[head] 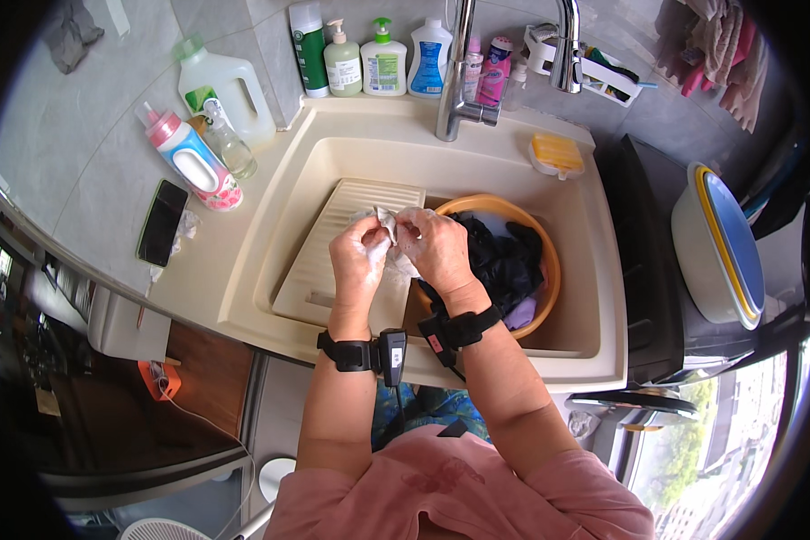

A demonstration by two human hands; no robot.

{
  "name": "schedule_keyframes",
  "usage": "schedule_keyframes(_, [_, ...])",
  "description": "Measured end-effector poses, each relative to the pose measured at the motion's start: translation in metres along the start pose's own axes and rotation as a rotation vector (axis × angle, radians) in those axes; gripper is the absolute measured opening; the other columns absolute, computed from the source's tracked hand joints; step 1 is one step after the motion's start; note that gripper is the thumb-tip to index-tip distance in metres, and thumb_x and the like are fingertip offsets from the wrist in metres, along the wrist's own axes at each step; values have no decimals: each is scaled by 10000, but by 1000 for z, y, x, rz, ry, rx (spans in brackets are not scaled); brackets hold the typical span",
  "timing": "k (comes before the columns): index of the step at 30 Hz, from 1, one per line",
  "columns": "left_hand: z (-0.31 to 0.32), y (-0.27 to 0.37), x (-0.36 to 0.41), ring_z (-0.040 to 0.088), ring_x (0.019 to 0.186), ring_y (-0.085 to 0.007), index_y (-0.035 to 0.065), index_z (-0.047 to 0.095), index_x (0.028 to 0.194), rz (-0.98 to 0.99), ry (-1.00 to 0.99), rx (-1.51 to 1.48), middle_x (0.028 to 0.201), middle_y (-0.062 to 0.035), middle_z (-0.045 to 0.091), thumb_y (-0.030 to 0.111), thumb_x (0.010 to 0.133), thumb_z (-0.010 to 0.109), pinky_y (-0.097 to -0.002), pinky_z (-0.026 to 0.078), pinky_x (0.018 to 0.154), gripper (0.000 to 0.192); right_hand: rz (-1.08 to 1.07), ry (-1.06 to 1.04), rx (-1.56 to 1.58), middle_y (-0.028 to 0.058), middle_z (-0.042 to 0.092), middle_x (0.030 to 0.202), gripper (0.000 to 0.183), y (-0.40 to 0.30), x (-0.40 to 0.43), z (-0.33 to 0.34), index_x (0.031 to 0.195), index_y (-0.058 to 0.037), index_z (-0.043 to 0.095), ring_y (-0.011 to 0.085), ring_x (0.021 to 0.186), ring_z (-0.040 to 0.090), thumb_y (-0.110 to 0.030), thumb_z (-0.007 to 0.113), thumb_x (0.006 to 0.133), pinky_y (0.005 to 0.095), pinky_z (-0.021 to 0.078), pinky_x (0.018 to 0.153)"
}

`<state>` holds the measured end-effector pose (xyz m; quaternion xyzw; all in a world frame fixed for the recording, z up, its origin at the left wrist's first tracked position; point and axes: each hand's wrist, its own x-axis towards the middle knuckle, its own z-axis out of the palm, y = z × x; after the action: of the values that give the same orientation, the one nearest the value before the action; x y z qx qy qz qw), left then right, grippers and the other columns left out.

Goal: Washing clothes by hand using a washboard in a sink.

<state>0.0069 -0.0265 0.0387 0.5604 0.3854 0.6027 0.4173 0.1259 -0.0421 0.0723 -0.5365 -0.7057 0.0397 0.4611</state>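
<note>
A small whitish cloth (pixel 387 225) is pinched between my two hands above the ribbed washboard (pixel 351 202) of a cream laundry sink (pixel 317 162). My left hand (pixel 359 253) grips it from the left, and my right hand (pixel 439 243) from the right. White suds coat the fingers of both hands. Part of the cloth hangs below my fingers towards the board; the rest is hidden by the hands. Right of the board stands an orange plastic basin (pixel 555 270) holding dark wet clothes (pixel 496 253) and a lilac piece of fabric (pixel 521 313).
A chrome faucet (pixel 453 101) rises at the sink's back edge, before a row of bottles (pixel 383 66). Yellow soap (pixel 557 152) sits in a dish at back right. On the left ledge are a detergent bottle (pixel 196 162) and a phone (pixel 163 223). Stacked basins (pixel 715 250) stand at right.
</note>
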Motion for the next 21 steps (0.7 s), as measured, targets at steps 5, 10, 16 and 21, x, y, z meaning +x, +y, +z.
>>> schedule_keyframes(5, [-1, -5, 1, 533, 639, -94, -66, 573, 911, 63, 27, 4, 743, -46, 579, 4, 763, 541, -227, 446, 586, 167, -80, 19, -33, 95, 558, 601, 67, 2, 0, 1, 712, -85, 568, 275, 603, 560, -129, 576, 662, 365, 452, 557])
schedule_keyframes(10, [-2, 0, 0, 534, 631, -97, -66, 570, 910, 30, 10, 4, 744, -48, 580, 1, 766, 540, -225, 446, 580, 162, -92, 4, -46, 99, 561, 612, 58, 2, 0, 0, 692, -80, 559, 277, 603, 560, -127, 572, 662, 365, 454, 554])
schedule_keyframes(16, [1, 2, 1, 531, 607, -91, -65, 570, 907, -13, -14, -16, 732, -47, 579, 28, 778, 543, -211, 444, 558, 161, -17, -24, 55, 106, 571, 637, 56, 4, -2, -2, 702, -71, 558, 284, 605, 565, -112, 569, 665, 360, 463, 552])
schedule_keyframes(21, [-1, -2, 3, 520, 586, -80, -54, 566, 870, 72, -18, 170, 682, -29, 560, 31, 784, 530, -208, 437, 525, 126, -17, -40, 117, 114, 574, 645, 80, 3, -1, -3, 725, -62, 565, 289, 605, 567, -108, 580, 661, 353, 464, 557])
